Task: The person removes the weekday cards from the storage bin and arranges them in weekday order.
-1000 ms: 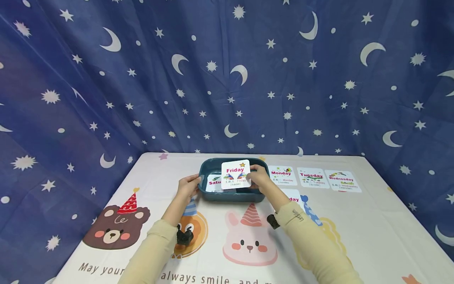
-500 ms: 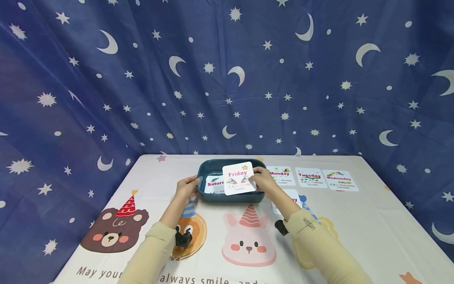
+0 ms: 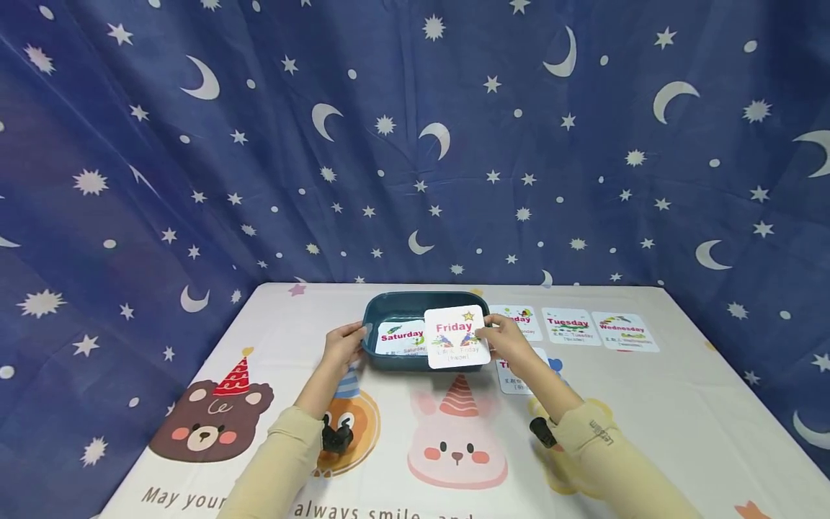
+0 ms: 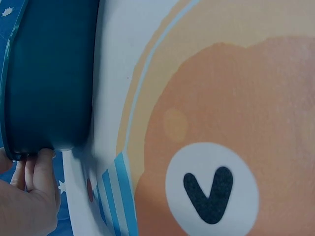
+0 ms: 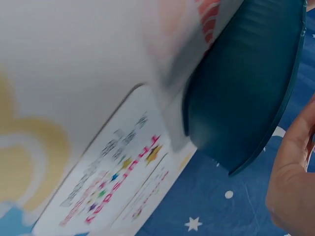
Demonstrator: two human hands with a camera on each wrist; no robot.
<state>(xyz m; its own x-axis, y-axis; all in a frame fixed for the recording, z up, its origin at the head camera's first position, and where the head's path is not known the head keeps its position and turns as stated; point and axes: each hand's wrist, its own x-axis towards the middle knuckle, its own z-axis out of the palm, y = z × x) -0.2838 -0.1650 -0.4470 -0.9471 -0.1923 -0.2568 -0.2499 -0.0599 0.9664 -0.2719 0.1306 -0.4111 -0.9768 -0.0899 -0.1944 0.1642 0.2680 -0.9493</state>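
Note:
My right hand (image 3: pixel 509 340) pinches the Friday card (image 3: pixel 457 337) by its right edge, holding it over the front right of a dark teal tray (image 3: pixel 424 297). Inside the tray lies the Saturday card (image 3: pixel 400 337), partly covered by the Friday card. My left hand (image 3: pixel 342 342) grips the tray's left end; in the left wrist view its fingers (image 4: pixel 43 169) reach under the rim and the thumb is at the top edge. The Thursday card (image 5: pixel 115 167) lies on the table just below my right forearm, its printed face up.
To the right, the Monday card (image 3: pixel 522 321), Tuesday card (image 3: pixel 567 326) and Wednesday card (image 3: pixel 625 331) form a row, Monday partly behind my right hand. A cartoon-printed cloth (image 3: pixel 713 432) covers the table; a starry blue curtain (image 3: pixel 415 144) rises behind.
My right hand has carried the Friday card rightward and slightly toward me, so more of the Saturday card shows. My left hand has stayed on the tray's left end.

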